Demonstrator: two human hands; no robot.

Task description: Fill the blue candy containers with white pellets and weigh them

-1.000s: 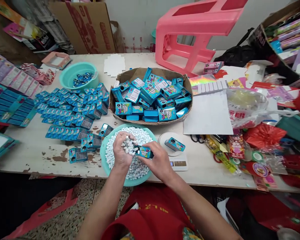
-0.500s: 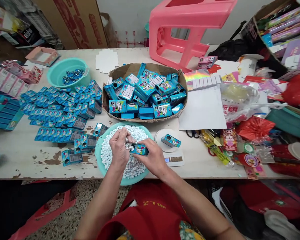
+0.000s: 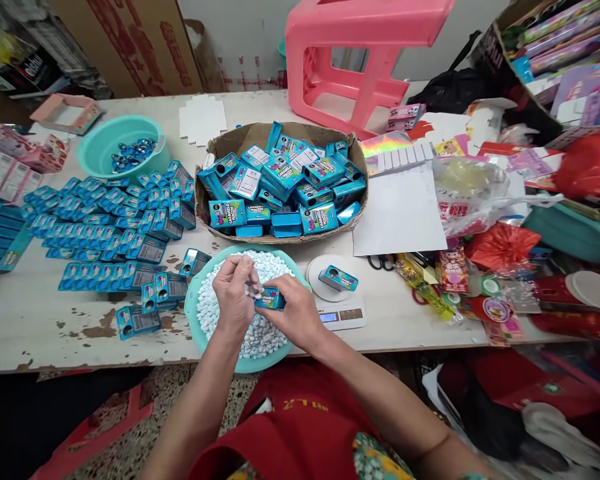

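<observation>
Two hands meet above one basin of white pieces on our bench. Our left hand, curled tighter than moments ago, cups pieces at one box; our right hand grips that box, fingers closed. Fewer pieces show in our palm, so we judge that handful smaller. One box sits on one scale; more, overlapping beyond counting, fill one carton.

The person wears a red apron with yellow lettering over yellow, white and green floral clothing.
</observation>
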